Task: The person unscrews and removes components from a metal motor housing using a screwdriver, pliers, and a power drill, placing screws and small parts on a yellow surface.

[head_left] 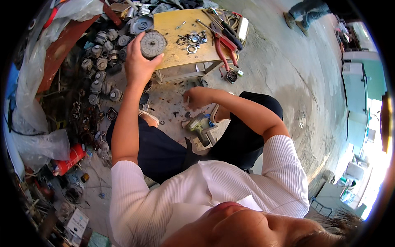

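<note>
Your left hand covers the lower edge of the round grey ribbed motor part it grips. Your curled right hand hides whatever small thing it pinches; too small to tell.

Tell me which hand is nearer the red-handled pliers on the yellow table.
Left. The left hand grips a round grey motor part at the table's left edge, across the tabletop from the pliers. The right hand is lower, below the table, near the floor.
</note>
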Action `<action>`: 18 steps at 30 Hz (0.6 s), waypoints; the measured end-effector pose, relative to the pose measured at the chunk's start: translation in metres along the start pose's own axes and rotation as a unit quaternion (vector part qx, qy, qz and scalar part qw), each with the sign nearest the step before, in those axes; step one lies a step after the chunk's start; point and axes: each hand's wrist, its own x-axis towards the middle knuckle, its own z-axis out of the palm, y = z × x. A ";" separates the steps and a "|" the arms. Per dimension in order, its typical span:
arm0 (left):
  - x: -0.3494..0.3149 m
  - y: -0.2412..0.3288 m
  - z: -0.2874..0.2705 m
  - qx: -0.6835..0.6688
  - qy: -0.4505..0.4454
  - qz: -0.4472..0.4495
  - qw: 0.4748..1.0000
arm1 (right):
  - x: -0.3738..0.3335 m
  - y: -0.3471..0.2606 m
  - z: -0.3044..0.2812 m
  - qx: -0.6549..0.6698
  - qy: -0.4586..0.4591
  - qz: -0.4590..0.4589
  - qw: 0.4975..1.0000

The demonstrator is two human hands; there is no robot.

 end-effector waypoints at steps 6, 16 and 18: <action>0.013 0.025 0.022 -0.019 -0.015 0.024 0.999 | 0.005 0.244 0.042 -0.226 -0.128 0.187 0.947; 0.013 0.014 0.007 -0.086 0.025 -0.013 0.996 | -0.103 0.196 -0.140 -0.044 0.342 0.353 0.870; 0.018 0.007 0.015 -0.358 -0.034 -0.134 0.923 | -0.123 0.185 -0.164 -0.185 0.498 0.315 0.787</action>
